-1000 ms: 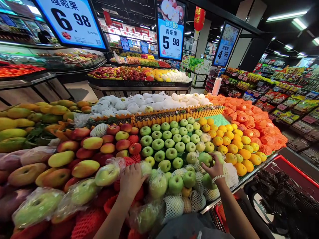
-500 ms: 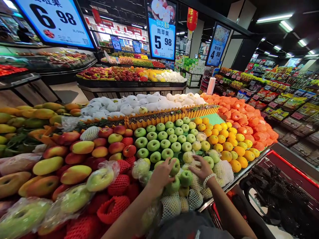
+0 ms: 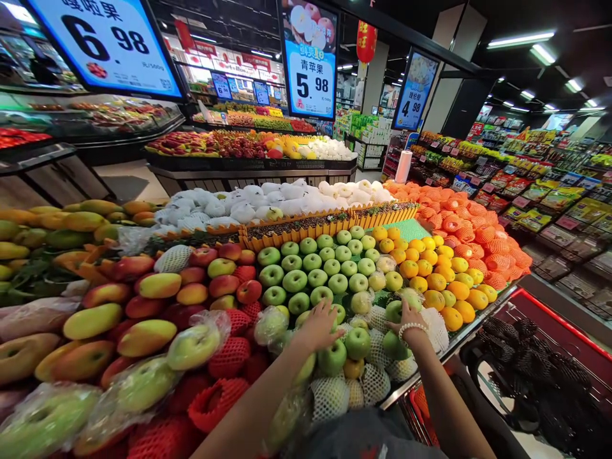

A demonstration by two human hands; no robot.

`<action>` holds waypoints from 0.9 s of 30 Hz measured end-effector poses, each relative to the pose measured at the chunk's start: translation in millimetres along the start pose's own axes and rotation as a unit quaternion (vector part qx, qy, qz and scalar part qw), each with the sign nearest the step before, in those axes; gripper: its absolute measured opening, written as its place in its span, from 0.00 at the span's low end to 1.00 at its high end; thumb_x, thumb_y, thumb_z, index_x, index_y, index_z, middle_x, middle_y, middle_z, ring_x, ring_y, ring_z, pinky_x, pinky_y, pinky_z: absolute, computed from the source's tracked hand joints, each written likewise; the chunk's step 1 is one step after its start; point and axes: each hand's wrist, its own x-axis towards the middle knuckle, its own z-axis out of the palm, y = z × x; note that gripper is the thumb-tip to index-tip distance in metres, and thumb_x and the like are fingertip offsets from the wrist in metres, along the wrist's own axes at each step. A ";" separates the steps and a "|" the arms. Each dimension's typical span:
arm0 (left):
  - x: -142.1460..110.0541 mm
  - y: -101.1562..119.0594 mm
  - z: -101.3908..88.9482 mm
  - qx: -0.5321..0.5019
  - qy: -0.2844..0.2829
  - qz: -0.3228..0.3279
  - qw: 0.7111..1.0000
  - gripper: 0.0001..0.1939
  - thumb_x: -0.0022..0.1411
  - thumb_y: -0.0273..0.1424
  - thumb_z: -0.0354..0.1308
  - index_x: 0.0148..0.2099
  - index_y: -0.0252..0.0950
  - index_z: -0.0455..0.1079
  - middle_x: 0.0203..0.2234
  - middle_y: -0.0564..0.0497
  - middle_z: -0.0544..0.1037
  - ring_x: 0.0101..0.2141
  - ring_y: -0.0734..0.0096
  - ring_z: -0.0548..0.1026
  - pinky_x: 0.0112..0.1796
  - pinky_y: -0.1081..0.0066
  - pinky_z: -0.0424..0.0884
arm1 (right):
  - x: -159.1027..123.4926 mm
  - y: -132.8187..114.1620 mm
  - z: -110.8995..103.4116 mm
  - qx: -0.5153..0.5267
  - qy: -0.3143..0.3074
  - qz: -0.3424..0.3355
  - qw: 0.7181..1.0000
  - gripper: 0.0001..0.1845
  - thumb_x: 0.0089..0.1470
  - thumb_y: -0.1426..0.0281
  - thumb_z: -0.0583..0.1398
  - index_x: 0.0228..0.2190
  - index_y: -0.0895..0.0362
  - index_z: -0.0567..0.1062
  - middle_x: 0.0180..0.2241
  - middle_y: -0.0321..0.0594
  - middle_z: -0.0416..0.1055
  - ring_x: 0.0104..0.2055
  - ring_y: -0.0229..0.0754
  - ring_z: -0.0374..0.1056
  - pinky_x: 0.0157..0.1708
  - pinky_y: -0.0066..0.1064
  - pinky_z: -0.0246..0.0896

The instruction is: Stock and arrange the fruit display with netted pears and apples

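Note:
My left hand (image 3: 319, 326) lies over the near green apples, its fingers stretched forward and apart. Just beyond its fingertips a green apple (image 3: 339, 313) is partly covered. Two more, a green apple (image 3: 331, 358) and another green apple (image 3: 357, 343), sit between my hands. Further right, my right hand (image 3: 412, 322), with a beaded bracelet at the wrist, has its fingers and thumb round a green apple (image 3: 393, 311). Below that wrist rests another green apple (image 3: 394, 346). White foam-netted fruit (image 3: 329, 396) lies along the near edge. Rows of green apples (image 3: 317, 277) stand beyond.
Mangoes (image 3: 146, 338) and red foam nets (image 3: 220, 401) lie to the left. Oranges (image 3: 436, 281) and orange-netted fruit (image 3: 482, 236) are to the right. A cart (image 3: 519, 299) with black netting stands by the near right edge. Price screens (image 3: 310, 70) hang overhead.
My right hand has moved right, from above the foam-netted fruit to a green apple. My left hand has shifted slightly right and its fingers have straightened. A green apple now shows below my right wrist.

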 end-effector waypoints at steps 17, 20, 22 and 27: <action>-52.4 56.3 6.9 -0.105 0.130 0.106 0.980 0.38 0.69 0.34 0.56 0.77 0.40 0.49 0.75 0.41 0.55 0.72 0.46 0.55 0.69 0.47 0.58 | -36.2 -50.8 -26.9 0.029 0.026 -0.036 0.999 0.33 0.45 0.58 0.73 0.50 0.56 0.74 0.49 0.52 0.73 0.43 0.57 0.76 0.40 0.41 0.69; -43.2 58.6 11.3 -0.132 0.152 0.129 0.971 0.48 0.61 0.29 0.60 0.79 0.43 0.42 0.74 0.41 0.57 0.70 0.47 0.60 0.67 0.49 0.63 | -72.4 -70.9 -19.7 0.128 -0.002 -0.146 0.981 0.40 0.39 0.60 0.74 0.54 0.55 0.72 0.49 0.49 0.74 0.47 0.57 0.75 0.45 0.42 0.71; -35.7 55.2 15.3 -0.138 0.151 0.137 0.969 0.51 0.56 0.27 0.62 0.78 0.44 0.45 0.70 0.40 0.63 0.67 0.47 0.65 0.65 0.51 0.66 | -82.3 -77.7 -14.4 0.200 -0.037 -0.211 0.956 0.45 0.37 0.62 0.74 0.58 0.55 0.70 0.51 0.49 0.75 0.51 0.58 0.74 0.49 0.44 0.72; -1.5 32.2 20.7 -0.134 0.165 0.057 0.976 0.40 0.58 0.35 0.66 0.70 0.42 0.59 0.63 0.38 0.69 0.62 0.44 0.70 0.56 0.53 0.74 | -38.0 -45.9 -26.2 0.226 -0.047 -0.187 0.955 0.34 0.50 0.58 0.71 0.57 0.52 0.72 0.50 0.46 0.78 0.50 0.55 0.76 0.50 0.44 0.72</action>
